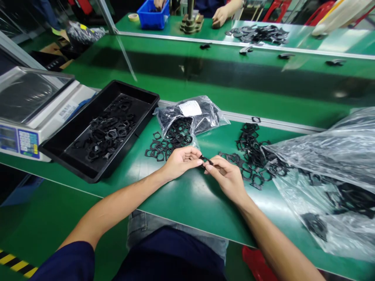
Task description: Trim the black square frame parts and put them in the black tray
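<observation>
Between the fingertips of both hands is a small black ring-shaped plastic part (206,160), held just above the green table. My left hand (185,160) pinches its left end. On the other end, my right hand (225,171) grips with thumb and fingers. The fingers partly cover the part, so its full outline is hidden. Loose black square parts with round openings (160,150) lie beyond my left hand. More of the same black parts (254,156) are heaped beyond my right hand, spilling out of a clear plastic bag (316,148).
A black tray (114,177) of black parts stands at the left, beside a digital scale (43,125). A labelled clear bag (205,111) lies behind my hands. Across the metal rail are a blue bin (152,20), a pile of black pieces (260,34) and a co-worker's hand (220,16).
</observation>
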`<state>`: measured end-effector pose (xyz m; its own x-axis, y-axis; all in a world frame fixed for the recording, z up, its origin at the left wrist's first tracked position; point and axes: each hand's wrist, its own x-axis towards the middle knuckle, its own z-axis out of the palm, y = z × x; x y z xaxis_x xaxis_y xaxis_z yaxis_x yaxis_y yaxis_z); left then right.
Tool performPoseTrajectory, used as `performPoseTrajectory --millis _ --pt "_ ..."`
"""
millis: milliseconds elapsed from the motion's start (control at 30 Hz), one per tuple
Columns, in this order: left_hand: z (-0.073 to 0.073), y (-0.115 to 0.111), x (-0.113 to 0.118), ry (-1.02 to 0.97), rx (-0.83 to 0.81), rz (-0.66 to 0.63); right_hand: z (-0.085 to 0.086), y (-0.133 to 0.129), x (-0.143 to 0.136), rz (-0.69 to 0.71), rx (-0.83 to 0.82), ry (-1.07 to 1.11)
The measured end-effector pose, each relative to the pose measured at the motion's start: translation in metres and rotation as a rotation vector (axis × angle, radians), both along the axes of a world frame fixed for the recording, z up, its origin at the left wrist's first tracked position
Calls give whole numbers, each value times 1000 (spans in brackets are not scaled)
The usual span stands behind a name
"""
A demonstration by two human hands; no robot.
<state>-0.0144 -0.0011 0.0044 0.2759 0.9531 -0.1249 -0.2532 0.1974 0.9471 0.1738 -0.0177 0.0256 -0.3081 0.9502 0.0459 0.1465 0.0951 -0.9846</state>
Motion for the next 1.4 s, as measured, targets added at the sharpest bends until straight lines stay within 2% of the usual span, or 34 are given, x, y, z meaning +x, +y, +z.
performPoseTrajectory --millis 267,467,633,1067,1400 --pt "3 2 -1 -45 -22 -4 -1 -4 -2 -33 -16 33" --pt "4 1 -2 -117 -107 -38 6 -1 -2 15 -150 128" --pt "4 -1 0 -145 -148 -37 10 0 -1 48 -162 138" --pt "7 2 -4 -19 -96 -62 2 0 -4 -89 -243 119" --pt "6 9 -16 16 -115 -309 6 0 -1 -43 -290 146"
